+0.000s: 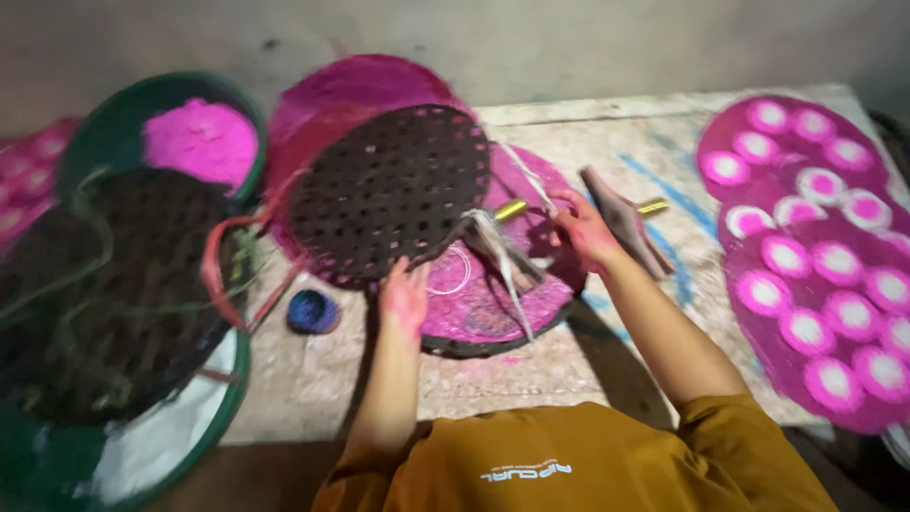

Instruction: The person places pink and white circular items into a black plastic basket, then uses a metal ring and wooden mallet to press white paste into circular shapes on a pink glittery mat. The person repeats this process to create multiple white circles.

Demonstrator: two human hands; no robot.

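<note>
- Head view is showing the left hand [405, 296] lying against the lower edge of a round dark perforated sieve tray [389, 194], fingers spread flat on it.
- Right hand [585, 228] is gripping a brown flat wooden scraper [626, 228], fingers wrapped around it.
- Sieve tray is tilting above a round pink powder-covered mould disc [493, 303] on the concrete table [322, 370].
</note>
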